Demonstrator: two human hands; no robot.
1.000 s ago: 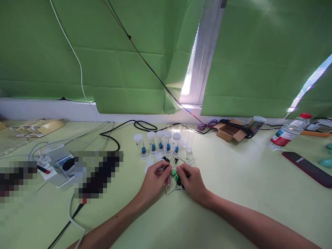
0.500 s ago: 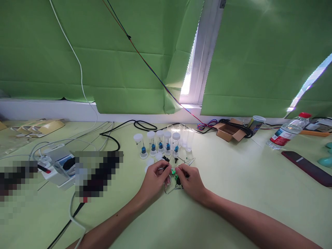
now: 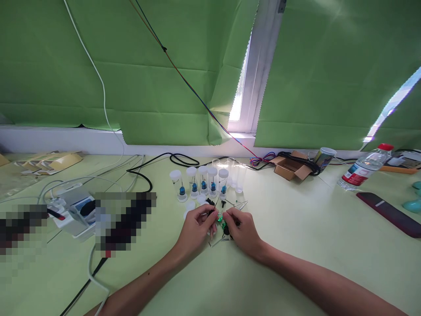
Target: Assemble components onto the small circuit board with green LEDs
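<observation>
Just below the centre of the frame, the left hand (image 3: 197, 226) has its thumb and forefinger closed together on a thin, dark, straight rod (image 3: 216, 201). The rod's long axis is steep, running from the pinch toward the top of the frame with a slight lean right; its free end points up toward a row of five clear, cylindrical plastic tubes (image 3: 203, 180) with white caps and blue parts inside, standing upright.

The right hand (image 3: 241, 226), just beside it on the right, has its thumb and forefinger drawn narrowly together; whether they grip anything is too small to tell.

Small bright-green plastic pieces (image 3: 220, 218) show between the two hands, with a rounded black piece (image 3: 226, 230) near the right fingers. Below them, a thin silvery metal rod (image 3: 216, 242) slants across the pale green tabletop (image 3: 296, 215), its long axis rising to the right. Above the hands, a small black T-shaped piece (image 3: 223, 203) lies with its wider end toward the tubes.
</observation>
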